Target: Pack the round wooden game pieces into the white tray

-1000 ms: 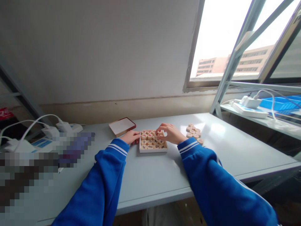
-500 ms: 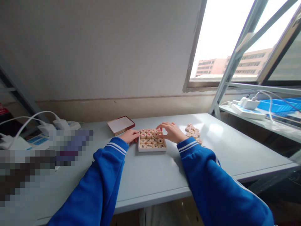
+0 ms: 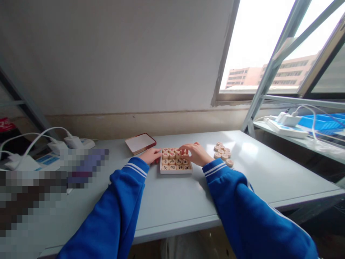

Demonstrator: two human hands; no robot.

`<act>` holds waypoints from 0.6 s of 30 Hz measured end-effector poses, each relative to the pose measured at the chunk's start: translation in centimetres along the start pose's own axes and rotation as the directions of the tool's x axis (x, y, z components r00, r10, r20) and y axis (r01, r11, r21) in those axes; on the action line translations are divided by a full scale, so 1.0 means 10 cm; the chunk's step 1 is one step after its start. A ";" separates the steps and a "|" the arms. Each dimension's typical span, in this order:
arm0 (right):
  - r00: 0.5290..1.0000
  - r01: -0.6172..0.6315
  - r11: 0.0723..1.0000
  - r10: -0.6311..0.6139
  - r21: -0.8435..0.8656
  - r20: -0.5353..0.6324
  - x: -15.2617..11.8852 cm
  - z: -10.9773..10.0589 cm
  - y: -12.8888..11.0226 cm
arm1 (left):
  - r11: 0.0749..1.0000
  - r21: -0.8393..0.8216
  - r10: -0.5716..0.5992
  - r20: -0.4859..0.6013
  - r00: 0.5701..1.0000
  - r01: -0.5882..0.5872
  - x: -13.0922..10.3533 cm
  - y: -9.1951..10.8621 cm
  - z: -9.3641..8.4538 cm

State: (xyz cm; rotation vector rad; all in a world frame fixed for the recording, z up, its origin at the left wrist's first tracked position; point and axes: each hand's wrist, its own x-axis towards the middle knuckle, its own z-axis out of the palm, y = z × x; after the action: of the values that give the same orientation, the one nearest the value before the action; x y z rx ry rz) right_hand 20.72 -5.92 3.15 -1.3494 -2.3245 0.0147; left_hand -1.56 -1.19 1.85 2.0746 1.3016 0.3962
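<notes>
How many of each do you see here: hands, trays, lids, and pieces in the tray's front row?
Hands (left hand, right hand): 2
White tray: 1
Box lid: 1
Front-row black-marked xiangqi pieces: 4
Total: 8

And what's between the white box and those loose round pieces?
In the head view, the right hand lies between the white box and the loose pieces, its fingers over the box.
</notes>
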 end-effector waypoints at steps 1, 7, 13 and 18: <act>1.000 0.004 1.000 -0.004 0.003 -0.002 0.00 0.00 -0.01 | 1.000 -0.005 0.000 0.003 1.000 0.000 0.00 0.00 0.00; 0.993 -0.110 0.994 0.111 0.027 -0.028 -0.02 -0.19 0.20 | 0.999 -0.010 -0.033 -0.021 0.999 0.033 -0.02 0.02 0.00; 0.695 -0.697 0.597 0.698 -0.397 -0.172 -0.23 -0.34 0.66 | 1.000 0.011 -0.020 -0.042 0.999 0.021 -0.02 0.03 0.00; 0.698 -0.686 0.592 0.700 -0.423 -0.151 -0.32 -0.32 0.76 | 1.000 0.011 -0.022 -0.039 0.999 0.023 -0.02 0.03 0.00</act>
State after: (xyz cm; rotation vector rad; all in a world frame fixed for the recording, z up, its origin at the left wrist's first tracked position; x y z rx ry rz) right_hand 29.53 -5.33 3.07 -2.4499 -1.7015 -0.2833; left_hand -1.42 -1.43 2.02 2.0694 1.3518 0.4224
